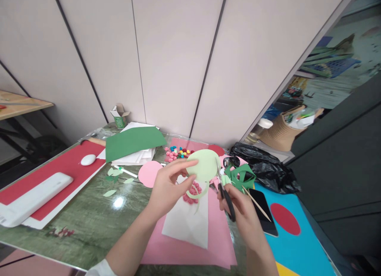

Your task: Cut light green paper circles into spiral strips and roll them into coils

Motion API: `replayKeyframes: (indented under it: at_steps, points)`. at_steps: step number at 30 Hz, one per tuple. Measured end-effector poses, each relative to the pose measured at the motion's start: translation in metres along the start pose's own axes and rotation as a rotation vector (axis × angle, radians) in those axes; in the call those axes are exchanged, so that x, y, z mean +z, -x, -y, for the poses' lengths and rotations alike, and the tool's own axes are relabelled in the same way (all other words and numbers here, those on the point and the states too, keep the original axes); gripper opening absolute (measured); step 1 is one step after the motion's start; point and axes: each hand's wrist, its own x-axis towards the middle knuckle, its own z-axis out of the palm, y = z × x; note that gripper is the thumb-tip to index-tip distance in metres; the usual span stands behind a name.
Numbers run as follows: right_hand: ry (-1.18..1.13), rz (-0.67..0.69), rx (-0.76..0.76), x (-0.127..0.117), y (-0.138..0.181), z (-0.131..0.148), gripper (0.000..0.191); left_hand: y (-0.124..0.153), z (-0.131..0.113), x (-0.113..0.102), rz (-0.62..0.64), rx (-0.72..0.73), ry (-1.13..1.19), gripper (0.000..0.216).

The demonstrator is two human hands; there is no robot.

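Note:
My left hand [171, 184] pinches a pale green paper circle [204, 165] by its left edge, holding it up above the table. In my right hand [239, 204] is a pair of scissors [226, 200] with black handles, its blades at the circle's right edge. A narrow curled paper strip [199, 195] hangs from the circle's lower edge. Beneath lie a white sheet [187, 224] and a larger pink sheet [218, 248]. Pink rolled paper pieces [190, 198] sit on the white sheet, partly hidden by the strip.
Green paper [133, 143] rests on white sheets at the back left. Small coloured rolls [178, 152] lie behind the circle. To the right are green strips [242, 176], a phone [263, 218], blue paper [293, 244] and a black plastic bag [268, 168]. A white device [38, 198] lies far left.

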Motion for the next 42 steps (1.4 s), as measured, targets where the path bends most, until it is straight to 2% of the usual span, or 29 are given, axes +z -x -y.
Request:
replayKeyframes:
  at_steps: [17,26,34,42]
  points:
    - [0.028,0.009,0.009,-0.001,0.001,0.0,0.023,-0.002,-0.008,0.0,-0.061,0.053,-0.03,0.021]
    - [0.017,0.013,0.043,-0.001,0.002,0.002,0.016,0.0,0.001,0.004,-0.089,0.038,0.045,0.032]
    - [-0.024,0.0,0.017,-0.001,0.001,0.005,0.027,0.001,0.002,0.003,-0.001,0.005,-0.009,0.034]
    - [0.002,-0.007,0.014,-0.001,0.0,0.003,0.028,0.001,0.001,0.002,0.0,0.021,0.003,0.034]
